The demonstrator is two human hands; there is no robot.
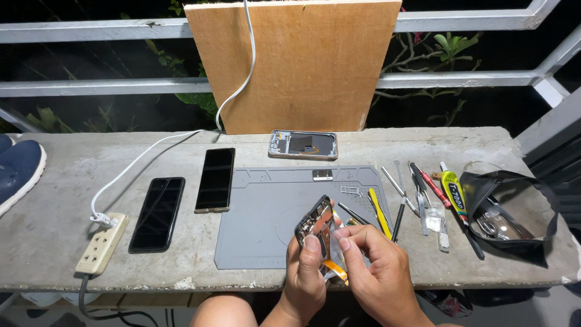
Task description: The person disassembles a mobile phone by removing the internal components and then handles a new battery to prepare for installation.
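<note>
Here opened phone (pixel 316 223) (circuitry exposed, orange flex dangling), tilted.

We are at a makeshift outdoor phone-repair spot at night: a concrete worktop (pixel 60 242) against white railings (pixel 91 29) with dark foliage behind, a grey repair mat (pixel 260 224), hand tools (pixel 417 194), spare phones (pixel 158 213) and a power strip (pixel 101 243).

The opened phone frame (pixel 316 223), circuitry exposed and orange flex cable dangling, tilts upright above the grey mat's front edge.
</note>
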